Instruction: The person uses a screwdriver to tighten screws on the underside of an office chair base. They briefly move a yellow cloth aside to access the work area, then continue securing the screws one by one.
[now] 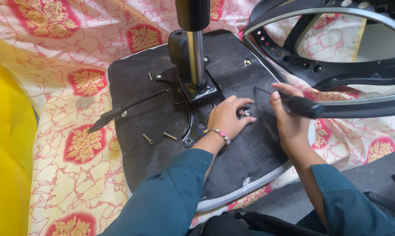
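An upturned office chair seat [162, 113] lies on a patterned cloth, its black underside facing up. A metal mounting plate [199, 94] with a chrome gas cylinder [196, 57] stands at its middle. My left hand [228, 119] rests on the seat to the right of the plate, fingertips pinching a small silver bolt [246, 113]. My right hand [289, 116] grips a screwdriver with a black handle [304, 106], its thin shaft [264, 91] pointing left above the seat. Both sleeves are dark teal.
Two loose bolts [159, 137] lie on the seat left of the plate, and a black lever [127, 107] sticks out leftward. A black chair back frame [324, 65] lies at upper right. Yellow fabric [7, 148] fills the left edge. Grey floor [372, 175] shows lower right.
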